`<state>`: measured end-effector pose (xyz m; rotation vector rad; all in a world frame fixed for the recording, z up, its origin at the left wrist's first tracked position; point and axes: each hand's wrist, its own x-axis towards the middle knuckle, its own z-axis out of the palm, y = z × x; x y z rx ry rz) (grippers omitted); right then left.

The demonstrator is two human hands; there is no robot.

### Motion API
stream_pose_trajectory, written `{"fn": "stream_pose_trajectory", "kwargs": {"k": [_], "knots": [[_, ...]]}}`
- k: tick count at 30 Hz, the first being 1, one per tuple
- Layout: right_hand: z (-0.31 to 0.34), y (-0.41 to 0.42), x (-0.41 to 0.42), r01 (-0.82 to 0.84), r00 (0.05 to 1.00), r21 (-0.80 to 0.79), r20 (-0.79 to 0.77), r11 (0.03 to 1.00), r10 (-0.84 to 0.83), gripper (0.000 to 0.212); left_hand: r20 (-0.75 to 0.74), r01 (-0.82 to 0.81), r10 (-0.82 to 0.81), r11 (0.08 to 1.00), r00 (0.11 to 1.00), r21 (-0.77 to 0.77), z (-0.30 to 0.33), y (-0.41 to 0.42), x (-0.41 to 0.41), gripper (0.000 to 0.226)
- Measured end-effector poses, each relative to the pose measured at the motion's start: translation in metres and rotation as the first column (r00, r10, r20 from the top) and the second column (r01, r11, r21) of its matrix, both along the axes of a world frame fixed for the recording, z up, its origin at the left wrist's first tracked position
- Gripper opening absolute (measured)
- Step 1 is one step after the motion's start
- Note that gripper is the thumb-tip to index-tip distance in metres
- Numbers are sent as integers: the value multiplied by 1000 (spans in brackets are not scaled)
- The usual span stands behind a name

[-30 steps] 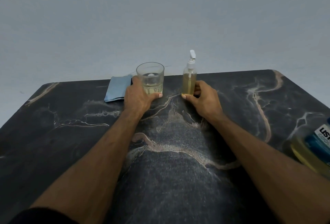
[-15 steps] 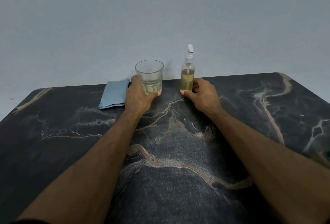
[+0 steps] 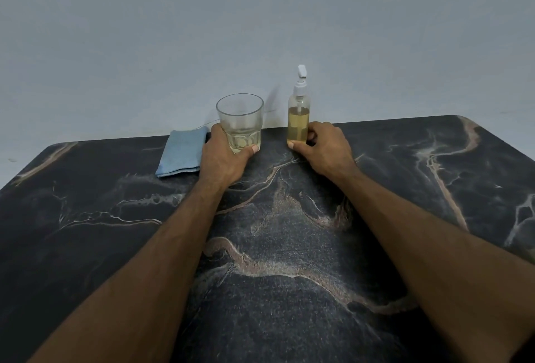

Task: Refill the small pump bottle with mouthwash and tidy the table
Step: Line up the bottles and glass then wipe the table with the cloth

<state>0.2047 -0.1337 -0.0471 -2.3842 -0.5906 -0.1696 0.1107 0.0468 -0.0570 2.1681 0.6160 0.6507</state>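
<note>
Reaching across: both bare forearms stretch from the near edge of the dark marble-patterned desk point(image 3: 289, 290) toward its far edge, so the near and middle surface carries nothing but the arms.
Left hand: the left hand point(image 3: 223, 157) is wrapped around the base of the clear faceted glass tumbler point(image 3: 240, 122), thumb pressed on its near side; the grip sits low, probably to keep it steady and upright while it stands on the desk.
Right hand: the right hand point(image 3: 324, 146) is closed on the bottom of the small clear plastic pump bottle with the white pump head point(image 3: 298, 119), thumb at its near base, fingers behind it.
Task's thing: the pump bottle stands upright at the middle of the far edge, pump fitted, amber liquid filling most of it, so the refill looks done and tidying appears to be the step in hand.
Tumbler contents: a shallow pale yellowish layer sits in the bottom.
Placement: tumbler and bottle stand near each other but apart, lined up along the far edge, seemingly to be parked neatly.
Around: a folded pale blue cloth point(image 3: 183, 152) lies just beside the left hand, toward the far left corner.
Obstacles: nothing blocks either hand; the cloth crowds the tumbler's left side.
</note>
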Motion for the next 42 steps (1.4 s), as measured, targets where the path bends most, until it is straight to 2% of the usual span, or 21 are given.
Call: {"fn": "stream_pose_trajectory", "kwargs": {"k": [16,42], "knots": [[-1,4,3,46,999,-24,7,999,-46,47,-15,5,-5,1000,1000,-30,3,-2,0,69],[-4,2,7,16,1000,-45,18,999,-16,49,-41,12,-14,999,999,-47,4,0,3,66]]}}
